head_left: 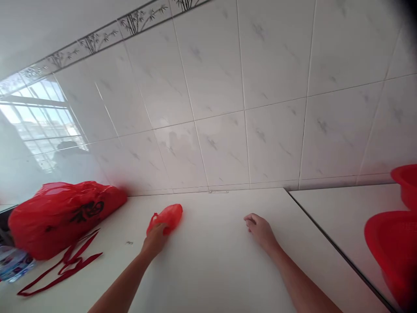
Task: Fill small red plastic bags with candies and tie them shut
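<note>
My left hand (157, 239) is closed around the near end of a small, translucent red plastic bag (173, 215). The bag is bunched up, with a short loop or knot showing above my fingers. It is at the white tabletop, left of the middle; what it holds, if anything, cannot be seen. To the right, my right hand (259, 228) hovers over or rests on the same white top, its fingers curled together with nothing visible in them. A wide gap of white surface lies between my hands.
A big, full red plastic bag (71, 217) stands at the left, beside dark red straps (70, 265) and a clear plastic bottle or pack (14, 263). Red plastic basins (391, 243) stand at the right, past a dark seam (339, 248). Behind is a tiled wall (221, 148).
</note>
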Motion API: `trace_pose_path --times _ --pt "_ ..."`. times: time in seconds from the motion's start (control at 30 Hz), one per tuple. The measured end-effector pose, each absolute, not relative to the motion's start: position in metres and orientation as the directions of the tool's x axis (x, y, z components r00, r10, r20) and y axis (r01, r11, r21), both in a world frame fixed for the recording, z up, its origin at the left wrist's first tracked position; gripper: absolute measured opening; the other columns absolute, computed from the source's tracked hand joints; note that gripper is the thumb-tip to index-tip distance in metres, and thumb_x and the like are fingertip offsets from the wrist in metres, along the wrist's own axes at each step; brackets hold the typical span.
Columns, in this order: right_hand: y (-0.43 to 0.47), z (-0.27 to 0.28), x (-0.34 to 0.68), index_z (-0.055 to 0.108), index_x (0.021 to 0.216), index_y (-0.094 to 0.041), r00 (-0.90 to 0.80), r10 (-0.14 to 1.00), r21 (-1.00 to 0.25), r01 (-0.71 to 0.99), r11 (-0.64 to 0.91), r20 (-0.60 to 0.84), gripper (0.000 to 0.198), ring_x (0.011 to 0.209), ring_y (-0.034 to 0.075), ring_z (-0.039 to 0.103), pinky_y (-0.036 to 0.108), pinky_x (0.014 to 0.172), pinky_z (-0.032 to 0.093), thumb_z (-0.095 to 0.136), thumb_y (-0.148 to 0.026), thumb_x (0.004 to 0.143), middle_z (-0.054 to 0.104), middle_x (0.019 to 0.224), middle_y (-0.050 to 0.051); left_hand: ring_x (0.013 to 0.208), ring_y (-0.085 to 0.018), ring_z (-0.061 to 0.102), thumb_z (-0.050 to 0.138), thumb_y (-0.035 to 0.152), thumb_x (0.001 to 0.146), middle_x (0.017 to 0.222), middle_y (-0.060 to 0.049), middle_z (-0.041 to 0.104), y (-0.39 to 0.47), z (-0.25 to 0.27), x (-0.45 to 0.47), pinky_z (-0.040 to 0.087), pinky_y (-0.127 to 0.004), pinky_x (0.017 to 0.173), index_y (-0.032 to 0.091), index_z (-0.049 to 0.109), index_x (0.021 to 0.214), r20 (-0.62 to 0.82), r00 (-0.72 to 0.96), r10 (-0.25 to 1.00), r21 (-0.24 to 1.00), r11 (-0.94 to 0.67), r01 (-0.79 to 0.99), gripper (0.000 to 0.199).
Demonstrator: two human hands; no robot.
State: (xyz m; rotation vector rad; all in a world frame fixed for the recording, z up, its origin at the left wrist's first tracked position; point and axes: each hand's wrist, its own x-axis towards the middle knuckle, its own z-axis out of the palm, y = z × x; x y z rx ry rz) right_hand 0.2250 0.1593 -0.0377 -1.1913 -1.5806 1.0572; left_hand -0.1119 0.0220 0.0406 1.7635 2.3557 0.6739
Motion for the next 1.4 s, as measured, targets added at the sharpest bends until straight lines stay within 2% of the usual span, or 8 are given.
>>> trace_pose_path --times 0.27,0.4,0.67,1.0,1.1,1.2,1.27,1.4 --pt "0.144 -0.019 0.227 0.056 0.109 -0.022 -0.283 0.956 -0.996 0.024 0.088 0.077 0.045 0.072 0.018 0.062 0.030 0.063 0.047 0.040 -0.057 0.087 0.065 0.088 0.004 0.076 -0.015 0.058 0.044 0.051 0.085 0.086 -0.003 0.059 0.083 0.008 0.024 0.047 -0.028 0.070 0.020 0.052 0.091 0.055 -0.242 0.969 0.995 -0.032 0.098 0.032" --pt "0.134 -0.012 0.218 0.043 0.130 -0.027 -0.383 0.922 -0.990 -0.137 0.010 0.062 0.055 0.086 0.018 0.062 0.030 0.072 0.050 0.052 -0.056 0.084 0.063 0.105 0.005 0.078 -0.015 0.060 0.056 0.050 0.081 0.088 -0.004 0.061 0.093 -0.004 0.041 0.049 -0.028 0.072 0.019 0.054 0.088 -0.011 -0.121 0.993 0.951 -0.027 -0.307 0.032" --pt "0.161 -0.028 0.222 0.058 0.073 -0.019 -0.099 0.994 -0.967 -0.245 -0.074 -0.051 0.022 0.062 0.012 0.052 0.026 0.059 0.042 0.071 -0.035 0.065 0.058 0.069 -0.001 0.081 -0.012 0.061 0.063 0.032 0.079 0.090 -0.001 0.063 0.097 -0.015 0.002 0.052 -0.027 0.077 0.020 0.056 0.084 -0.022 -0.155 0.988 0.787 -0.078 -0.612 0.015" --pt "0.165 -0.016 0.241 0.064 0.078 -0.021 -0.075 0.997 -0.956 -0.287 -0.053 -0.032 0.026 0.074 0.012 0.052 0.022 0.062 0.042 0.079 -0.034 0.061 0.060 0.084 0.000 0.095 -0.018 0.060 0.068 0.036 0.075 0.105 -0.006 0.059 0.106 -0.022 -0.034 0.048 -0.039 0.091 0.020 0.055 0.088 -0.038 -0.539 0.842 0.884 -0.223 -0.412 0.024" --pt "0.155 -0.014 0.230 0.065 0.088 -0.023 -0.124 0.992 -0.974 -0.219 -0.051 -0.024 0.027 0.087 0.016 0.055 0.025 0.069 0.045 0.076 -0.034 0.065 0.062 0.098 0.002 0.128 -0.027 0.040 0.070 0.032 0.073 0.134 -0.010 0.046 0.095 -0.014 -0.014 0.032 -0.047 0.107 0.024 0.054 0.112 0.322 -0.606 0.727 0.945 -0.288 0.156 0.043" --pt "0.140 -0.009 0.218 0.066 0.090 -0.021 -0.225 0.974 -0.991 -0.134 -0.020 0.011 0.026 0.090 0.019 0.056 0.028 0.076 0.046 0.074 -0.031 0.068 0.064 0.097 0.003 0.138 -0.034 0.024 0.074 0.033 0.067 0.146 -0.012 0.039 0.085 -0.009 0.009 0.013 -0.057 0.112 0.025 0.047 0.130 0.642 -0.109 0.759 0.575 -0.382 0.724 0.068" --pt "0.132 -0.006 0.212 0.065 0.089 -0.021 -0.307 0.950 -0.999 -0.007 0.048 0.048 0.021 0.087 0.019 0.058 0.029 0.077 0.046 0.069 -0.035 0.073 0.065 0.092 0.003 0.136 -0.035 0.028 0.076 0.031 0.063 0.142 -0.010 0.045 0.083 -0.009 0.017 0.007 -0.060 0.112 0.028 0.051 0.128 0.564 0.049 0.824 0.561 -0.426 0.710 0.070" --pt "0.125 -0.009 0.206 0.060 0.076 -0.020 -0.260 0.961 -0.958 0.238 0.163 0.098 0.021 0.068 0.016 0.056 0.027 0.061 0.045 0.060 -0.041 0.078 0.062 0.078 0.000 0.104 -0.027 0.056 0.062 0.029 0.076 0.103 -0.006 0.067 0.087 -0.014 0.006 0.036 -0.048 0.098 0.024 0.065 0.088 0.313 -0.294 0.903 0.907 -0.192 0.375 0.014"
